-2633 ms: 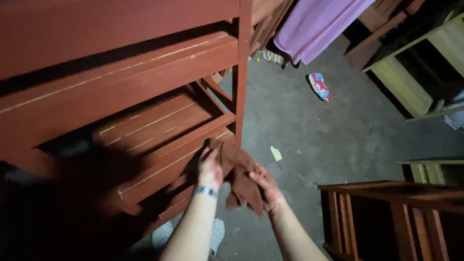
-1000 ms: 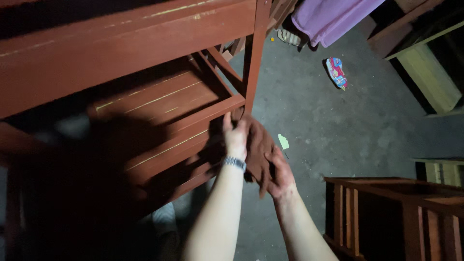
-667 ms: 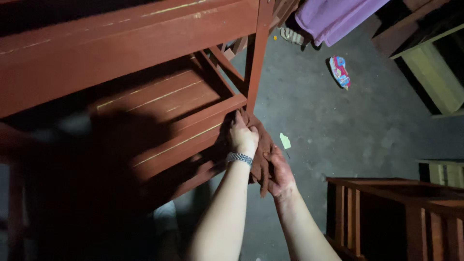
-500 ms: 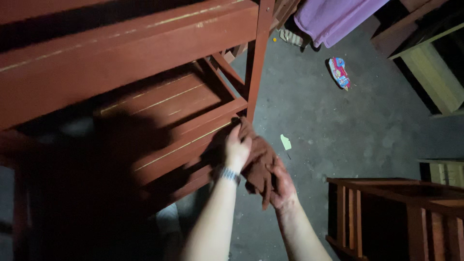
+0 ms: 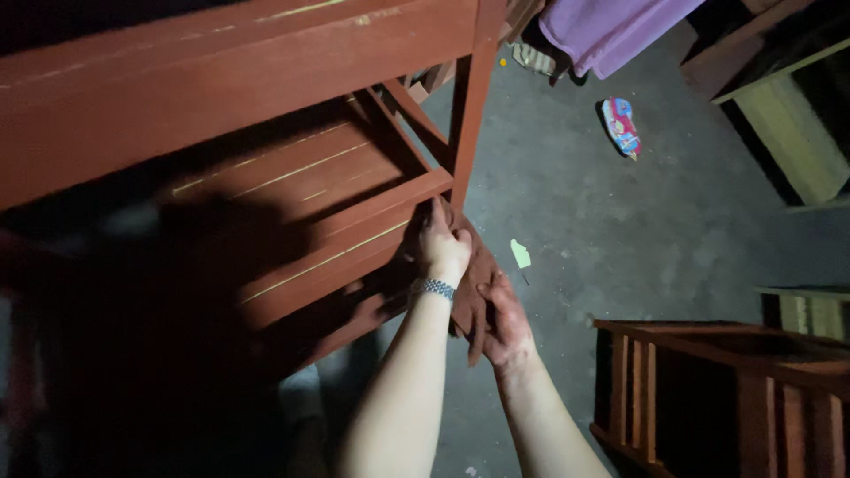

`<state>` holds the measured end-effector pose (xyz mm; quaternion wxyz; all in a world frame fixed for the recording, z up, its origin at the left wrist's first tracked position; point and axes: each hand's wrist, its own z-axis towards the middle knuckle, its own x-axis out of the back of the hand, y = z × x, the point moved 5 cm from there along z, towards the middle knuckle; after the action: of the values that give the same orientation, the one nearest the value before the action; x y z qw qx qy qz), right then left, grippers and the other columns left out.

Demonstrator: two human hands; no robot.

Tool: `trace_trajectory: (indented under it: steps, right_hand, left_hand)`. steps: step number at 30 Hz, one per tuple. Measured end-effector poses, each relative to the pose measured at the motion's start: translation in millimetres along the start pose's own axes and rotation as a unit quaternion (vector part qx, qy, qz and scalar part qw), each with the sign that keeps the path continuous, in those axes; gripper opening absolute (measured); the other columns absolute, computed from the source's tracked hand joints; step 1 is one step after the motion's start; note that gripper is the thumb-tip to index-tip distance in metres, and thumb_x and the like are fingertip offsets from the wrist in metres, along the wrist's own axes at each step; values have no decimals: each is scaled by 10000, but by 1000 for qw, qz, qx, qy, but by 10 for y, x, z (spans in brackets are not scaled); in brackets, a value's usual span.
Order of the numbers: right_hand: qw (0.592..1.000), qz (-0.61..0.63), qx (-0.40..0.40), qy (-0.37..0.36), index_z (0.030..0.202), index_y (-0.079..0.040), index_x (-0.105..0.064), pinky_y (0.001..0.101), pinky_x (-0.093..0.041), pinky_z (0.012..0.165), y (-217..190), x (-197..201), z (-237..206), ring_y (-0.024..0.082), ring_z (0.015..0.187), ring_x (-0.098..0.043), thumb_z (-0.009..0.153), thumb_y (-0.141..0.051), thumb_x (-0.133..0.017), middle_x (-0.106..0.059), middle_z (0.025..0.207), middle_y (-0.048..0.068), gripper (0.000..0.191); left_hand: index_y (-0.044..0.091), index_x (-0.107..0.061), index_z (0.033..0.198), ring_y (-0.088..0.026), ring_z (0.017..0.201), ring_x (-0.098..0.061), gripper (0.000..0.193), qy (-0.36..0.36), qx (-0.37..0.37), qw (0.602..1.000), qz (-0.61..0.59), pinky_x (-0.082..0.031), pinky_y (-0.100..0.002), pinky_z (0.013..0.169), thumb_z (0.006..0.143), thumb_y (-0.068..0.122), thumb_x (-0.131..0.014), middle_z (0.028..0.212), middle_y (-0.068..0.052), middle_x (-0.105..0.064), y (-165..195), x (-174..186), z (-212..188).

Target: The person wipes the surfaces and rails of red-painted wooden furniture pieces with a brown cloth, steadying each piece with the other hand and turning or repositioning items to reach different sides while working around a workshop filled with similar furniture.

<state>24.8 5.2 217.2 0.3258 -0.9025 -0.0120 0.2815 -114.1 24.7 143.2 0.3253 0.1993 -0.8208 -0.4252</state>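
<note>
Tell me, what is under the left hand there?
A reddish-brown cloth, pressed by the left hand against the red wooden frame. The right hand holds its hanging end. The wood behind the cloth is hidden.

Two bare forearms, no sleeves. Metal link bracelet (image 5: 435,289) at the left hand's (image 5: 444,250) wrist. Reddish-brown stain smeared over the right hand (image 5: 505,320), fingers and wrist.

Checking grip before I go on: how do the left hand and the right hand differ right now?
The left hand sits higher, pressing the reddish-brown cloth against the red wooden rail; the right hand is lower, clear of the rail, holding the cloth's hanging end. The left wrist wears a metal bracelet; the right is bare. The right hand looks stained red, the left clean. Both grip the same cloth.
</note>
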Motion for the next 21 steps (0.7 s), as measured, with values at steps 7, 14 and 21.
trace_trajectory:
  steps: [7,14,21]
  right_hand:
    - [999,35,-21,7,1517,-139,-350,539,-519,1006,298,150,-210,393,1263,-569,883,-78,-498,-524,1434,184,655]
    - [994,-60,11,96,1542,-181,-318,503,-510,1048,295,-202,-223,343,1325,-545,892,-24,-485,-495,1487,133,689]
    - [985,-109,119,53,1583,-130,-292,402,-484,1086,117,-549,-104,295,1348,-531,901,46,-497,-492,1521,161,733]
  left_hand:
    - [59,-590,1405,-376,1255,-637,569,-29,-142,983,-114,-511,-420,1065,851,165,-662,1346,-229,-656,-199,297,-323]
    - [64,-600,1360,-387,1252,-606,501,-67,-74,994,43,-495,-417,1065,884,211,-652,1321,-219,-654,-426,379,-227]
    - [52,-622,1346,-344,1221,-636,446,-181,-138,974,-9,-487,-403,1046,907,132,-602,1288,-200,-686,-397,529,-150]
